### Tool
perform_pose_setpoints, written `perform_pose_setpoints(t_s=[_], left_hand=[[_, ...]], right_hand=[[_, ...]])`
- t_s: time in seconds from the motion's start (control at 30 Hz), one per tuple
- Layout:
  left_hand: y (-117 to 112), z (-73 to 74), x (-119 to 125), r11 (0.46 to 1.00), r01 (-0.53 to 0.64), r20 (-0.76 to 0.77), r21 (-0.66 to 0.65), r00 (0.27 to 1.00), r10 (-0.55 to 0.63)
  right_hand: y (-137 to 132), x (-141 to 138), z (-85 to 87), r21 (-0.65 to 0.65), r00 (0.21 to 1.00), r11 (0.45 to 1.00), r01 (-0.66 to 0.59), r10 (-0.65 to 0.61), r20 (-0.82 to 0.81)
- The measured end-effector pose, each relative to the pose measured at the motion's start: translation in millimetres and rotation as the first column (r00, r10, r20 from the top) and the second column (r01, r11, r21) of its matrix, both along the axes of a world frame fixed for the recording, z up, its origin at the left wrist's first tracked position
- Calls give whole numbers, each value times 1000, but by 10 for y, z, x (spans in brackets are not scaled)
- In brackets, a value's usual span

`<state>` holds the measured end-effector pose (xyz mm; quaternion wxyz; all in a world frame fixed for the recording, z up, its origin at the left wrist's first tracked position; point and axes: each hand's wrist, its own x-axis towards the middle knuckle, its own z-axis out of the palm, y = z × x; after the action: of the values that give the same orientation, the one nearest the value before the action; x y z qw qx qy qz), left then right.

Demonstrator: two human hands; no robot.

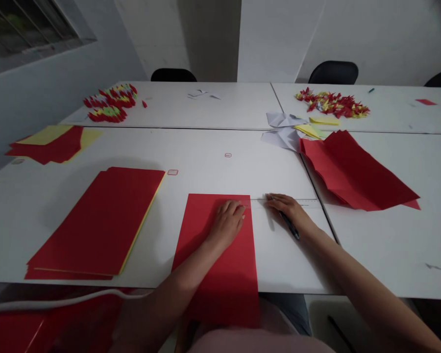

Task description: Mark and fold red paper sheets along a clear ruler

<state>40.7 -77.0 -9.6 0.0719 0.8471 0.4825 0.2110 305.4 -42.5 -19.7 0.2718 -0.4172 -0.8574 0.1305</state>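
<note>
My left hand (227,224) rests flat on a red paper sheet (216,264), its fingertips at the sheet's right edge. A clear plastic ruler (286,203) lies across that edge, its left end reaching onto the red paper. My right hand (283,208) sits on the ruler and grips a dark pen (289,225), whose tip is hidden under the fingers. To the left of the sheet lies a thick stack of red paper (95,220) with yellow sheets showing along its edge.
Loose, creased red sheets (355,169) lie to the right. Piles of small red and yellow folded paper cranes (110,103) stand on the far tables, with more cranes (332,103) at the far right. White folded paper (282,130) and yellow strips (308,130) lie near the table seam.
</note>
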Motion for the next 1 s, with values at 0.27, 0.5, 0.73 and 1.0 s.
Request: perform_pose_setpoints(t_s=[0.27, 0.5, 0.73, 1.0], left_hand=[[119, 193, -289, 995, 21, 180, -99, 984, -3], [-95, 384, -954, 972, -125, 177, -199, 971, 161], [-343, 221, -1066, 984, -53, 79, -168, 995, 67], [-128, 191, -1025, 940, -326, -102, -102, 943, 316]], right_hand=[[-51, -49, 17, 95, 996, 995, -1, -8, 89], [-64, -68, 30, 98, 995, 994, 41, -50, 86], [47, -136, 199, 11, 977, 983, 182, -183, 113], [52, -99, 449, -63, 883, 925, 376, -378, -280]])
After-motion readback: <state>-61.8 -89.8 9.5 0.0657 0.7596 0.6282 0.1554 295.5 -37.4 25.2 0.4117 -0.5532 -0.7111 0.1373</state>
